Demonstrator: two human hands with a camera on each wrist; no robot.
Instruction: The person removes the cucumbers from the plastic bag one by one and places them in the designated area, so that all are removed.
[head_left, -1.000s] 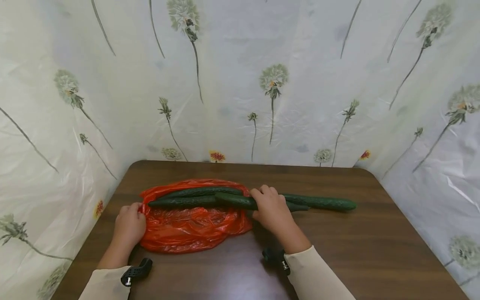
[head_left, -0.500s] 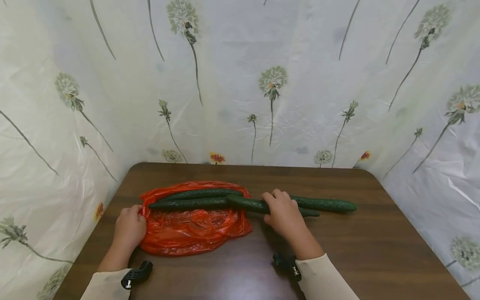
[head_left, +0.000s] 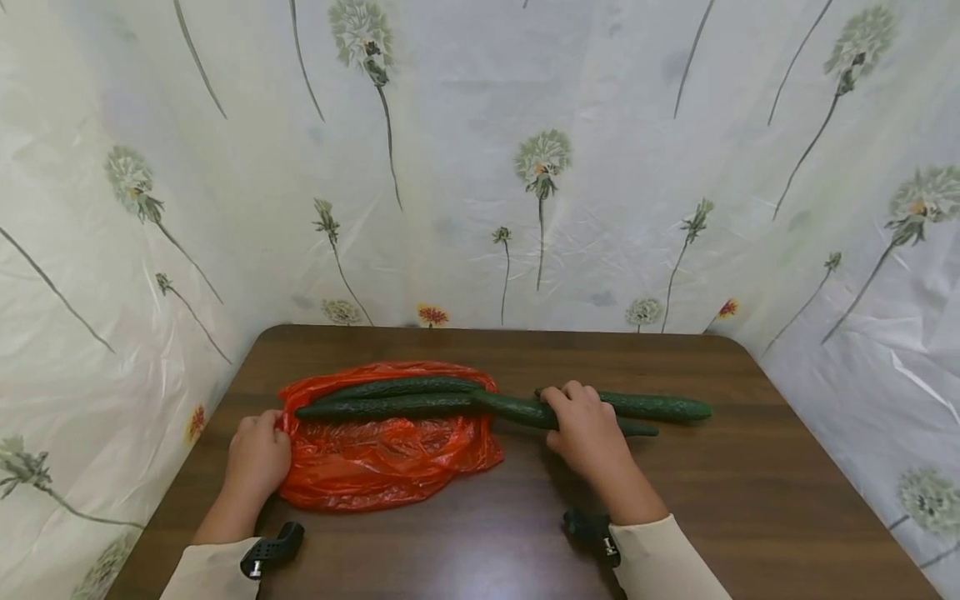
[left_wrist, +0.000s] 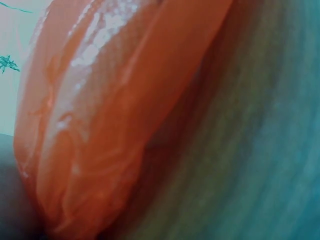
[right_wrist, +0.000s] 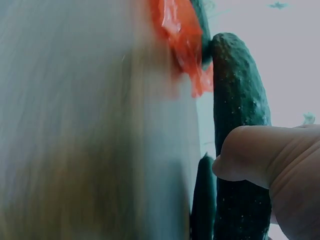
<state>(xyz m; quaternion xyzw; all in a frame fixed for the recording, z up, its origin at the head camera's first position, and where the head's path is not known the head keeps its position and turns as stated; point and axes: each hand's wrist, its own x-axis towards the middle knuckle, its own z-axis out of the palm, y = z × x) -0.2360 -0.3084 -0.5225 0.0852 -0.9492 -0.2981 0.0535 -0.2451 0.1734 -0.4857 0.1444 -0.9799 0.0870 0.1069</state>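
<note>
My right hand grips a long dark green cucumber around its middle; in the right wrist view the thumb lies across that cucumber. Its left end is at the right side of a red plastic bag. On the bag lie two more cucumbers, a front one and a back one. Another cucumber lies on the table behind my right hand, partly hidden by it. At the bag's left edge my left hand pinches the plastic. The left wrist view holds mostly blurred red plastic.
The brown wooden table has rounded far corners. Behind it and at both sides hangs a pale sheet with printed dandelions. Black wrist cameras sit on the left wrist and the right wrist.
My right hand has moved to the right with its cucumber, whose left end has slid along the front cucumber toward the bag's right edge. My left hand stays at the bag's left edge.
</note>
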